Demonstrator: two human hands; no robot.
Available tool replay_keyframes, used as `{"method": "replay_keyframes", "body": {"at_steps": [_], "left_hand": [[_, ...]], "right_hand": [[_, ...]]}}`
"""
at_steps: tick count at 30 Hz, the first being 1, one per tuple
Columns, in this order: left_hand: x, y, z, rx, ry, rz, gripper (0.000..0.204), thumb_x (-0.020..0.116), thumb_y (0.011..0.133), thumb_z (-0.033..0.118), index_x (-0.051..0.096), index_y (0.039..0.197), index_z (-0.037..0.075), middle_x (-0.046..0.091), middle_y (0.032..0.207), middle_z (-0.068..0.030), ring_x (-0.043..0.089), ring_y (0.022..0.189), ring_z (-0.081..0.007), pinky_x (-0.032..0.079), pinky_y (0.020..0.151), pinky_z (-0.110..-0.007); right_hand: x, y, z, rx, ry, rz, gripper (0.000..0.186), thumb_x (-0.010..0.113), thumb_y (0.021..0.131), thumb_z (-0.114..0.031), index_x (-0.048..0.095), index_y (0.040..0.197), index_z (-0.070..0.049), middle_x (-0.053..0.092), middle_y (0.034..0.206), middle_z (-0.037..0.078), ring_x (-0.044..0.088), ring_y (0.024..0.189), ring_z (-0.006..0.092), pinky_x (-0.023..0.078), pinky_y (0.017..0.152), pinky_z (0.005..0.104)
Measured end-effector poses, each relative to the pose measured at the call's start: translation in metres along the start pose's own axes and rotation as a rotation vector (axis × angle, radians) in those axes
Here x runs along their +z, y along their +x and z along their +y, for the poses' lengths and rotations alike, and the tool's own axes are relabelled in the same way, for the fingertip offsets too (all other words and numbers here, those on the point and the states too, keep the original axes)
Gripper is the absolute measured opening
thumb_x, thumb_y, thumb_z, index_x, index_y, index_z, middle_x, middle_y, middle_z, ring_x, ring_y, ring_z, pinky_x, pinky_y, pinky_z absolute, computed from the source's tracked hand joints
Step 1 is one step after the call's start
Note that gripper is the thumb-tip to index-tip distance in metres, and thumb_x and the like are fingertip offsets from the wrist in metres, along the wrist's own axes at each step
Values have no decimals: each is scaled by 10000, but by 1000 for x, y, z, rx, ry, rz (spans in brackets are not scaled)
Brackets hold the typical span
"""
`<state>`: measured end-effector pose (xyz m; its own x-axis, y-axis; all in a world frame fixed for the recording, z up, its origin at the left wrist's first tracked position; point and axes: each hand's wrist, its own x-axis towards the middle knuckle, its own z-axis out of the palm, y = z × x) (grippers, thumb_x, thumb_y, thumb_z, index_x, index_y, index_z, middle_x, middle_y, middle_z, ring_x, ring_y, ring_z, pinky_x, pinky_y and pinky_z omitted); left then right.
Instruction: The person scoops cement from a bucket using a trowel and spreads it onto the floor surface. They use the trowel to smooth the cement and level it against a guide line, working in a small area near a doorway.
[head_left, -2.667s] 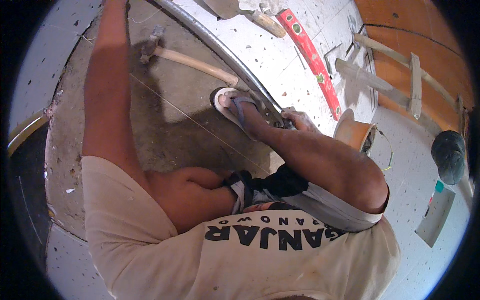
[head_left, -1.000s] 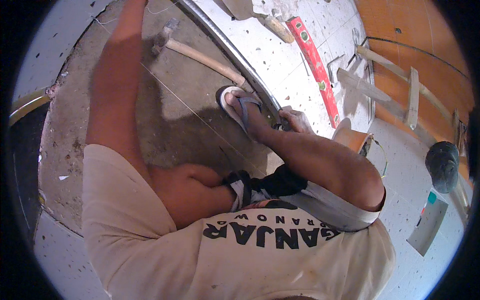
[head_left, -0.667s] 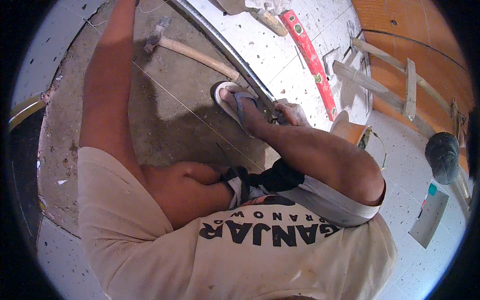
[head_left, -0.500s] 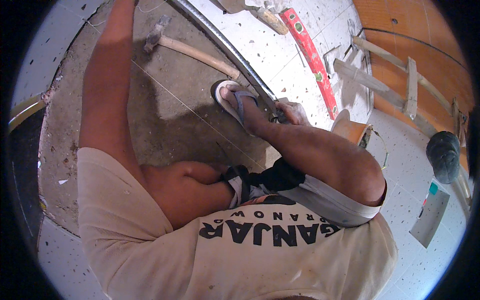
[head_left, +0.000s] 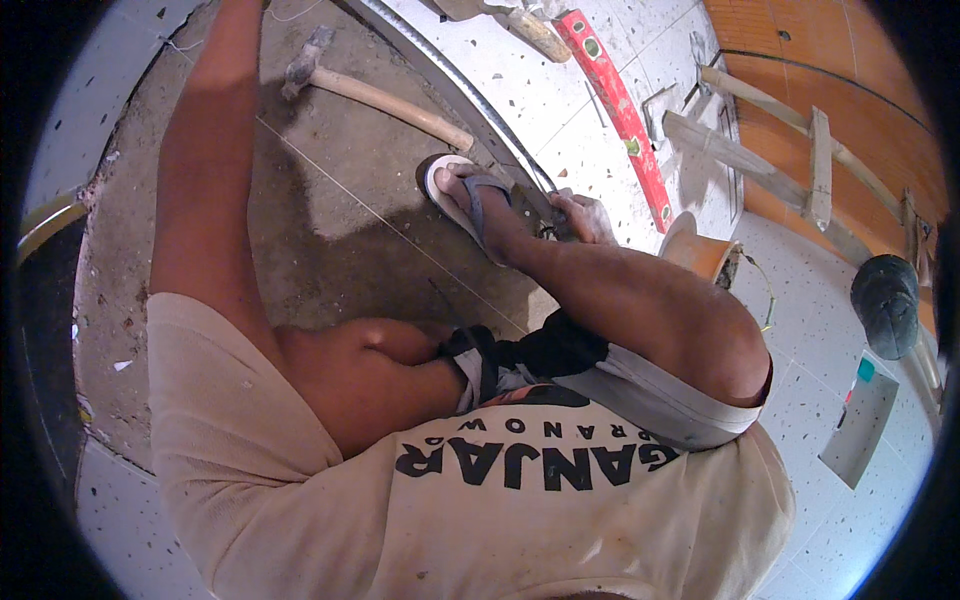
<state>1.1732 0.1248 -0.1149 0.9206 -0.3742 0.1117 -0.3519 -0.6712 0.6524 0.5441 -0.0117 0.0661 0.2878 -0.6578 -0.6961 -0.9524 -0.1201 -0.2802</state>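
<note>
My left arm (head_left: 205,170) stretches forward past the top edge, so its hand is out of view. Beyond my bent knee, my dusty right hand (head_left: 586,216) is closed at the near end of a long metal bar (head_left: 455,95). The leg hides part of that hand and its wrist. The bar runs along the border between rough concrete (head_left: 340,190) and speckled tiles. My sandalled foot (head_left: 470,200) rests just left of the bar's near end. A hammer (head_left: 385,100) with a wooden handle lies on the concrete, left of the bar.
Right of the bar lie a red spirit level (head_left: 615,115) and a wooden-handled tool (head_left: 535,30). A thin string (head_left: 345,200) crosses the concrete. An orange-and-white bucket-like container (head_left: 695,250), wooden slats (head_left: 740,160) and a dark cap (head_left: 886,305) are farther right.
My right hand and the bar's near end have shifted slightly, and the bar's outline looks different along its length. The whole view has moved a little. Hammer and level stay in place.
</note>
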Motion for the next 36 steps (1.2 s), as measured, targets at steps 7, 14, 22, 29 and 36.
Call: {"method": "replay_keyframes", "body": {"at_steps": [7,14,22,29,36], "left_hand": [[-2,-2,-4,-10,19,-9,311,530,895,249,612,1155,100,640,1133,-87,607,992,-247,475,847,-425],[2,-4,1,-13,31,-28,324,528,895,270,609,1171,121,639,1150,-79,616,1004,-250,479,859,-431],[-13,4,2,-15,117,-32,339,526,895,296,606,1188,144,639,1170,-70,626,1017,-253,483,873,-437],[-31,6,41,-145,441,-288,352,524,896,318,603,1204,165,638,1187,-62,634,1028,-255,487,885,-443],[-36,8,20,-108,384,-264,333,508,895,352,634,1146,173,661,1120,-39,642,1007,-210,506,846,-404]], "right_hand": [[-2,-5,-19,173,123,-69,398,633,824,-365,693,981,-4,683,854,106,613,766,174,472,700,322],[-3,-6,-14,77,110,-66,366,647,832,-340,692,987,-12,690,890,111,622,796,167,478,715,318],[-9,3,9,-1003,-357,-1,419,677,739,-270,612,1068,-19,650,928,175,637,819,312,485,725,388],[0,14,37,-786,-294,-4,453,644,753,-360,621,1040,-11,642,883,192,610,795,335,469,718,403],[-2,-6,-9,-257,-26,-81,354,597,847,-311,682,948,17,658,830,112,572,745,173,454,677,319]]}}
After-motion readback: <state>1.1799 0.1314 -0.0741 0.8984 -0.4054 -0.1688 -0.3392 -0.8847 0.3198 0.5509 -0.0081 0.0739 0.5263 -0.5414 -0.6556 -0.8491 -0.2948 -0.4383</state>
